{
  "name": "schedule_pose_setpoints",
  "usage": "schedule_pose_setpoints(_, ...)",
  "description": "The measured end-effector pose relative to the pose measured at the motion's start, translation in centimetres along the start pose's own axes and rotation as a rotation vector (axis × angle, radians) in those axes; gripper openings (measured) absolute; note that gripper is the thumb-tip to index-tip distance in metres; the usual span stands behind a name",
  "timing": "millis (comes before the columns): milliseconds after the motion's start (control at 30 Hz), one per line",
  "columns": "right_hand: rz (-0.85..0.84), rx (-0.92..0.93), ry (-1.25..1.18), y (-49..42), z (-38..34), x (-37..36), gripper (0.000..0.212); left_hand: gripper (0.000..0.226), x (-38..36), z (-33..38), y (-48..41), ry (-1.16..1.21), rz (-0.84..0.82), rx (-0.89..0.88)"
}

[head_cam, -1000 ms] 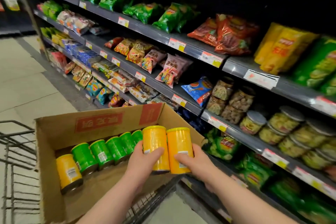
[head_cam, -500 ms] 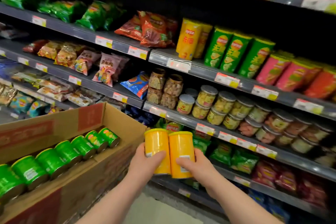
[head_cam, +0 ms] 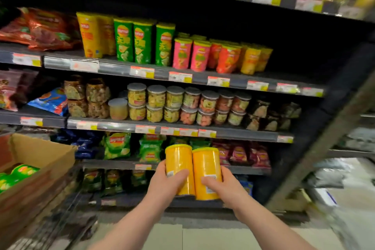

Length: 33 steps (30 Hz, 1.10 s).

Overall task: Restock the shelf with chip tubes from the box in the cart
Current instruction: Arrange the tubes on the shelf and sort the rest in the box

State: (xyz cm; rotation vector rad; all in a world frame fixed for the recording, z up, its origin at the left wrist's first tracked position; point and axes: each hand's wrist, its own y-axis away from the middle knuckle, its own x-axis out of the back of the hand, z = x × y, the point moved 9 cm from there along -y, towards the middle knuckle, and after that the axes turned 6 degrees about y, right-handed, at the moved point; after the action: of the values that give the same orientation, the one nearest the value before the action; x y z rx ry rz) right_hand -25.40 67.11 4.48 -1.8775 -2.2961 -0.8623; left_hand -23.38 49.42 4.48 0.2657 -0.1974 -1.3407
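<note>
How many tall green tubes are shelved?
3: left green tube, middle green tube, right green tube, side by side on the shelf beside the pink tubes. Others may hide behind.

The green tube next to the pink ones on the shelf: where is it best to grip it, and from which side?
I would grip the upper half of the green tube from the front, fingers round its sides. It stands upright, and it rises above the shorter pink tubes on its right, so its top is free there.

Glossy yellow chip tubes point(head_cam: 206, 170), matt brown cardboard box point(head_cam: 43, 154), shiny foil snack bags point(head_cam: 116, 145).
</note>
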Motion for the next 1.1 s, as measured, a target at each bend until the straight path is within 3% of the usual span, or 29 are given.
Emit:
schedule_pose_setpoints(200, 0.085, -0.021, -0.059, 1.5, 4.2, 7.7, 0.050, 0.043, -9.1, -0.3, 0.9, -0.031, -0.112, 0.008)
schedule_pose_setpoints(500, 0.123, -0.030, -0.131, -0.3, 6.2, 12.3, 0.056, 0.040, -14.4, 0.9, -1.3, -0.089, -0.135, 0.000)
schedule_pose_setpoints(867, 0.316, -0.012, -0.167, -7.0, 2.8, 23.9, 0.059, 0.056, -25.4, 6.6, -11.1, 0.001, -0.376, -0.030)
schedule_pose_setpoints(1033, 0.306, 0.025, -0.185, -12.1, -0.9, 26.1, 0.076, 0.059, -26.4, 11.6, -16.0, 0.006, -0.358, -0.139)
schedule_pose_setpoints(1100, 0.304, 0.048, -0.180, -14.0, -2.5, 26.7, 0.073, 0.062, -26.4, 13.2, -17.8, -0.003, -0.352, -0.182)
